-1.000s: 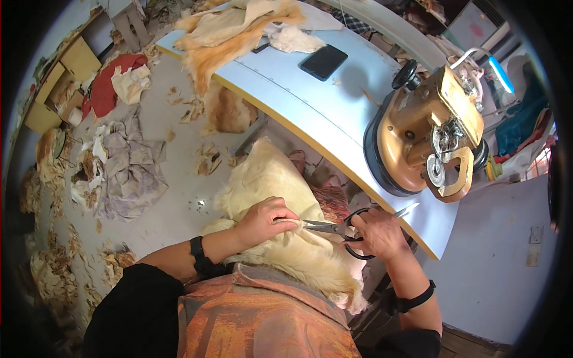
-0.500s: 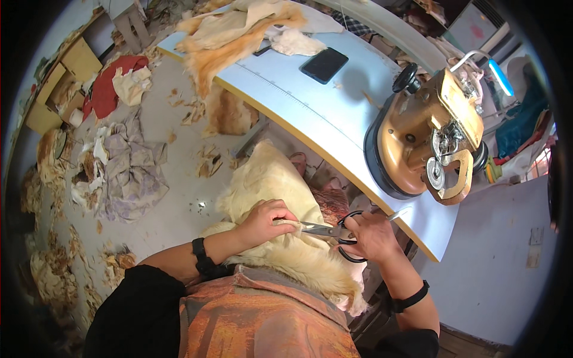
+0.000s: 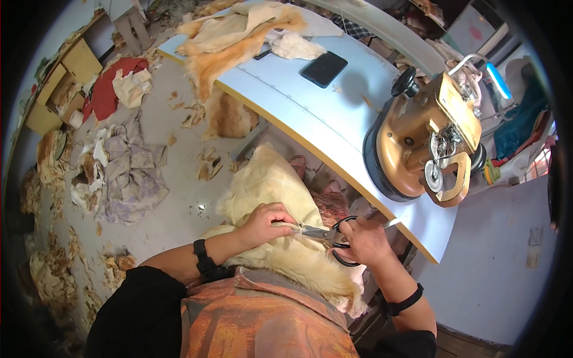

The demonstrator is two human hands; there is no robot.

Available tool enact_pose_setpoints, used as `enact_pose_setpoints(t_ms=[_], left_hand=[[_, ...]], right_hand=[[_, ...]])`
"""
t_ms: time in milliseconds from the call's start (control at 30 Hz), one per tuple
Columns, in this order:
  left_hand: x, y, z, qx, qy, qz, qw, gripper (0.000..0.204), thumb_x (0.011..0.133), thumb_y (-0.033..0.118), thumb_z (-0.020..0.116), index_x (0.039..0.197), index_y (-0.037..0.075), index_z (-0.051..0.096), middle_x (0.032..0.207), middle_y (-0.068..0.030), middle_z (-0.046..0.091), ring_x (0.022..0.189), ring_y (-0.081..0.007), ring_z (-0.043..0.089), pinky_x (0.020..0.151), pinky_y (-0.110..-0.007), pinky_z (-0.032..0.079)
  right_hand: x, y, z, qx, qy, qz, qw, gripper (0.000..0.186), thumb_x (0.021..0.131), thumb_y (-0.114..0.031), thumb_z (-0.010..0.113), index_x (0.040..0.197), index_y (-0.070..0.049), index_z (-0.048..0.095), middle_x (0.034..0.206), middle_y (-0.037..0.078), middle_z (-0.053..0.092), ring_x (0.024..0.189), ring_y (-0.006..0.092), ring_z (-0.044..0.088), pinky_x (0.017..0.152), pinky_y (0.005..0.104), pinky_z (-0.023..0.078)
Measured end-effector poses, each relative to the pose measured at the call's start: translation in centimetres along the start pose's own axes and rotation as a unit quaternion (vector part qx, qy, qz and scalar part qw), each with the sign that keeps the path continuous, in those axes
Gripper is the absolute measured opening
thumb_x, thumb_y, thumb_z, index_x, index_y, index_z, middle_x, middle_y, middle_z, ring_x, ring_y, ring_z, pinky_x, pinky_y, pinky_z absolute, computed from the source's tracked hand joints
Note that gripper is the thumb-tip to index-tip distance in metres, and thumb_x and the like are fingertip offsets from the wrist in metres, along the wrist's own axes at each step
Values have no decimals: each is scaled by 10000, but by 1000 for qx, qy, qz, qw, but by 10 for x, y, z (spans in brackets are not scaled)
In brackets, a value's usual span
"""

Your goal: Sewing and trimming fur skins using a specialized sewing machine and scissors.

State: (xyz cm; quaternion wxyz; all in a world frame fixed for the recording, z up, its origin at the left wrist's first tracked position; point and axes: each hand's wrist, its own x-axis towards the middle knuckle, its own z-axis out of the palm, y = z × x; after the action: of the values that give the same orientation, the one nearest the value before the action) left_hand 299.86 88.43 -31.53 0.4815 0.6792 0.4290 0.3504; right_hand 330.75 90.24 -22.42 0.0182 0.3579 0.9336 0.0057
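A cream-coloured fur pelt (image 3: 271,179) lies across my lap, its pale skin side up and long fur along the near edge. My left hand (image 3: 267,225) pinches a fold of the pelt between thumb and fingers. In my right hand (image 3: 365,240) are black-handled scissors (image 3: 317,232), with my fingers through the loops. Their metal blades point left and reach the pelt's edge right beside my left fingertips. Whether the blade tips are around the skin is too small to tell.
A gold-coloured sewing machine (image 3: 418,143) stands on the pale blue table (image 3: 286,113) at right. A black phone (image 3: 324,69) and orange-cream pelts (image 3: 233,36) lie farther back. Fur scraps and a patterned cloth (image 3: 132,170) cover parts of the floor at left.
My right hand and the scissors have shifted slightly left, and the blades sit closer to my left fingers. The handle loops look a little wider apart. My left hand keeps its pinch.
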Motion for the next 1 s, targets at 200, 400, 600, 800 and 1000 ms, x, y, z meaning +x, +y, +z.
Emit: enact_pose_setpoints(t_ms=[200,400,600,800,1000], left_hand=[[-1,-4,-1,-13,2,4,1000,176,827,123,845,992,74,807,908,-39,647,837,-182,627,766,-314,491],[1,-2,1,-32,21,28,999,186,812,158,848,974,73,810,883,-43,663,796,-189,637,713,-327,492],[0,-4,-1,-40,22,13,999,203,798,152,864,977,73,808,882,-43,664,807,-191,643,726,-327,494],[2,-5,-3,-20,20,23,999,211,798,157,867,980,71,803,903,-53,678,821,-200,653,736,-325,502],[0,-5,-5,28,34,22,999,217,844,225,843,1001,80,808,941,-62,690,855,-210,667,785,-325,521]], right_hand=[[-1,-1,11,-14,-7,-5,1000,522,807,-603,757,892,-127,558,762,55,617,736,258,665,626,388,527],[-6,-1,11,0,3,-11,1000,518,813,-595,757,896,-123,561,741,62,620,722,264,680,592,403,525],[0,-9,11,-2,-27,4,1000,511,810,-573,772,940,-124,565,757,70,646,703,271,692,600,407,543],[21,-18,-17,180,-30,92,979,483,883,-520,753,962,-72,589,799,112,696,689,300,683,608,408,525],[98,14,-55,595,24,303,744,291,1022,-281,652,1082,4,637,849,31,652,747,119,567,649,312,479]])
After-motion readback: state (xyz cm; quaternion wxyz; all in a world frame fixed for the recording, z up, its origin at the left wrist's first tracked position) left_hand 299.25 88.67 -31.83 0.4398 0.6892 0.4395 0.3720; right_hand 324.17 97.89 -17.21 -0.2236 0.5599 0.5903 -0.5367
